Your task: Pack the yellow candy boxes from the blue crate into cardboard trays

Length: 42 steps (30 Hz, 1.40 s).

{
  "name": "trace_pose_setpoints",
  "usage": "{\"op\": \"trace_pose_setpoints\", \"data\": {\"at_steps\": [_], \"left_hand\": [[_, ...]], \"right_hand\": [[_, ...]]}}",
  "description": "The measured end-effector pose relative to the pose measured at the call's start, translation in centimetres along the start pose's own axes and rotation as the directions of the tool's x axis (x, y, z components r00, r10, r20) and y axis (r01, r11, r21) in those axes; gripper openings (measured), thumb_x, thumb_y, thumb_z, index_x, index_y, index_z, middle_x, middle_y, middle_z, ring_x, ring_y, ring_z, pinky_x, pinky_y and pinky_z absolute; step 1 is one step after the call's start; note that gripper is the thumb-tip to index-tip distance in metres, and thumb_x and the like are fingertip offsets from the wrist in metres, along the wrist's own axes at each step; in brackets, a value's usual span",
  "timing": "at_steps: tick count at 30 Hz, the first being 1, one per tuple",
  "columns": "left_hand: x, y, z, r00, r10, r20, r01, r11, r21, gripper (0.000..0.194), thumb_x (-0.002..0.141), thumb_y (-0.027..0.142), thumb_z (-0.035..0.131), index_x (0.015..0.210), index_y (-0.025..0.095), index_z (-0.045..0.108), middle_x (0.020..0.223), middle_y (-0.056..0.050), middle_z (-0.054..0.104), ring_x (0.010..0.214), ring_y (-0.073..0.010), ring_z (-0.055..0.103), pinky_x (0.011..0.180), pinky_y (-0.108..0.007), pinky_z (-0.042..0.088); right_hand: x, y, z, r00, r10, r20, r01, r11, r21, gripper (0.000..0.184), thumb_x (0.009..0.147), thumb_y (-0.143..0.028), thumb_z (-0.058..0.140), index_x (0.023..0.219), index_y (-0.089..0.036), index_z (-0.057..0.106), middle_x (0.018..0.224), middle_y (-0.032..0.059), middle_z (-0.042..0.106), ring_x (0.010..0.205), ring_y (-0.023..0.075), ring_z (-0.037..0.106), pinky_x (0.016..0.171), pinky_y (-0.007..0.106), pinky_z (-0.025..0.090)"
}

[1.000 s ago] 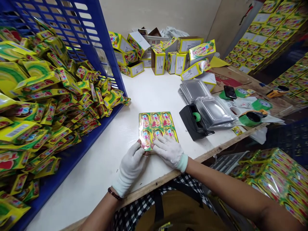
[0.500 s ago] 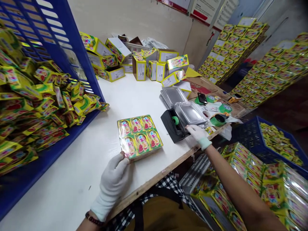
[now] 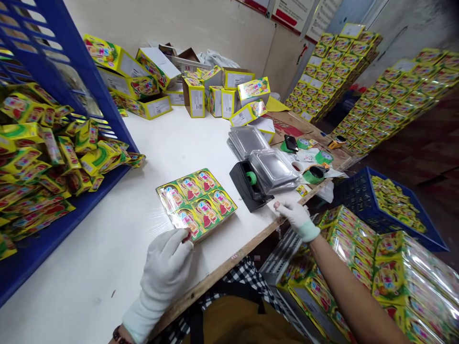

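From where I stand, the pack of six cartons [image 3: 197, 203] lies flat on the white desk [image 3: 89, 267]; grouping appears complete, two rows of three. Its top looks untaped, so fastening is probably left; the underside is hidden. Left hand [image 3: 167, 267]: fingers at the near corner, grip unclear. Right hand [image 3: 296, 217]: fingers together, just beside the tape dispenser [image 3: 242, 186].

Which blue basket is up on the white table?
The left basket, on the same tabletop as the pack of six. The right basket sits lower, off past the table's wooden edge.
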<state>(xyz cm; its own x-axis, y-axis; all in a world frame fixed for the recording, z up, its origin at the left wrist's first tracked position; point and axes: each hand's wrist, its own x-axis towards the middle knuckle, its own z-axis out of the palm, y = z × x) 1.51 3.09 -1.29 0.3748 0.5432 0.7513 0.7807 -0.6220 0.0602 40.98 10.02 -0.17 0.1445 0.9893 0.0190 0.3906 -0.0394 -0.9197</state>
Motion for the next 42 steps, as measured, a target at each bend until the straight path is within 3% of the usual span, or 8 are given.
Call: {"op": "trace_pose_setpoints", "data": {"at_steps": [2, 6, 13, 25, 30, 35, 39, 42], "left_hand": [[0.1, -0.3, 0.1, 1.000, 0.015, 0.001, -0.015, 1.000, -0.024, 0.013, 0.080, 0.009, 0.060, 0.087, 0.020, 0.059, 0.099, -0.013, 0.069, 0.089, -0.0266, 0.065, 0.074, -0.042, 0.055], [0.0, -0.5, 0.3, 1.000, -0.012, -0.005, 0.012, 0.997, -0.072, 0.015, 0.080, 0.008, 0.062, 0.088, 0.019, 0.057, 0.100, -0.012, 0.068, 0.088, -0.0254, 0.065, 0.073, -0.040, 0.055], [0.0, -0.6, 0.2, 1.000, -0.017, -0.019, 0.015, 0.994, -0.107, 0.015, 0.082, 0.007, 0.058, 0.089, 0.020, 0.055, 0.100, -0.011, 0.067, 0.089, -0.0230, 0.064, 0.074, -0.037, 0.056], [-0.8, -0.6, 0.5, 0.998, -0.054, -0.020, 0.051, 0.993, -0.110, 0.015, 0.082, 0.007, 0.059, 0.089, 0.019, 0.055, 0.100, -0.012, 0.067, 0.089, -0.0246, 0.064, 0.074, -0.039, 0.055], [-0.9, -0.8, 0.7, 0.999, -0.034, -0.024, 0.031, 0.992, -0.124, 0.019, 0.080, 0.005, 0.061, 0.092, 0.019, 0.056, 0.101, -0.012, 0.067, 0.089, -0.0241, 0.064, 0.075, -0.039, 0.055], [-0.4, -0.7, 0.4, 0.999, -0.036, -0.024, 0.034, 0.994, -0.105, 0.015, 0.082, 0.007, 0.058, 0.089, 0.020, 0.057, 0.099, -0.010, 0.068, 0.088, -0.0229, 0.064, 0.074, -0.037, 0.055], [-0.4, -0.4, 0.3, 0.996, -0.084, 0.003, 0.084, 0.989, -0.120, 0.014, 0.082, 0.007, 0.056, 0.087, 0.020, 0.058, 0.098, -0.009, 0.068, 0.089, -0.0227, 0.064, 0.074, -0.038, 0.054], [-0.6, -0.1, 0.2, 0.992, -0.122, 0.033, 0.125, 0.983, -0.132, 0.015, 0.082, 0.006, 0.056, 0.086, 0.020, 0.059, 0.100, -0.009, 0.068, 0.091, -0.0227, 0.063, 0.078, -0.039, 0.053]], "right_hand": [[-0.5, 1.5, 1.4, 0.998, 0.066, 0.015, -0.067, 0.991, 0.113, 0.040, 0.072, -0.057, 0.072, 0.072, -0.018, 0.061, 0.060, -0.0012, 0.058, 0.051, 0.0111, 0.048, 0.050, 0.026, 0.040], [-0.2, 4.1, 3.8, 0.991, 0.133, -0.016, -0.121, 0.938, 0.325, 0.045, 0.070, -0.060, 0.073, 0.078, -0.020, 0.053, 0.058, -0.0049, 0.053, 0.045, 0.0082, 0.045, 0.045, 0.023, 0.037], [0.4, 4.4, 3.9, 0.984, 0.178, -0.008, -0.151, 0.859, 0.490, 0.045, 0.061, -0.050, 0.083, 0.077, -0.019, 0.054, 0.055, -0.0072, 0.051, 0.042, 0.0063, 0.045, 0.041, 0.021, 0.037], [-0.4, 1.2, 1.5, 0.984, 0.157, 0.086, -0.178, 0.817, 0.548, 0.041, 0.056, -0.045, 0.085, 0.074, -0.020, 0.059, 0.061, -0.0031, 0.053, 0.050, 0.0100, 0.049, 0.044, 0.024, 0.042], [-0.4, 2.4, 2.7, 0.969, 0.224, 0.107, -0.248, 0.833, 0.494, 0.044, 0.057, -0.049, 0.084, 0.073, -0.019, 0.056, 0.055, -0.0047, 0.052, 0.043, 0.0088, 0.047, 0.040, 0.022, 0.038], [0.4, 3.3, 3.7, 0.967, 0.248, 0.053, -0.248, 0.879, 0.407, 0.040, 0.062, -0.047, 0.082, 0.068, -0.019, 0.055, 0.049, -0.0065, 0.052, 0.038, 0.0075, 0.046, 0.038, 0.020, 0.034], [-0.6, 2.2, 3.4, 0.967, 0.241, 0.086, -0.256, 0.895, 0.365, 0.040, 0.062, -0.048, 0.083, 0.067, -0.018, 0.057, 0.047, -0.0056, 0.053, 0.038, 0.0084, 0.047, 0.038, 0.020, 0.034], [-3.3, 0.2, 4.8, 0.954, 0.225, 0.199, -0.287, 0.879, 0.382, 0.043, 0.062, -0.051, 0.084, 0.070, -0.017, 0.058, 0.052, -0.0043, 0.055, 0.040, 0.0083, 0.049, 0.040, 0.021, 0.038]]}}
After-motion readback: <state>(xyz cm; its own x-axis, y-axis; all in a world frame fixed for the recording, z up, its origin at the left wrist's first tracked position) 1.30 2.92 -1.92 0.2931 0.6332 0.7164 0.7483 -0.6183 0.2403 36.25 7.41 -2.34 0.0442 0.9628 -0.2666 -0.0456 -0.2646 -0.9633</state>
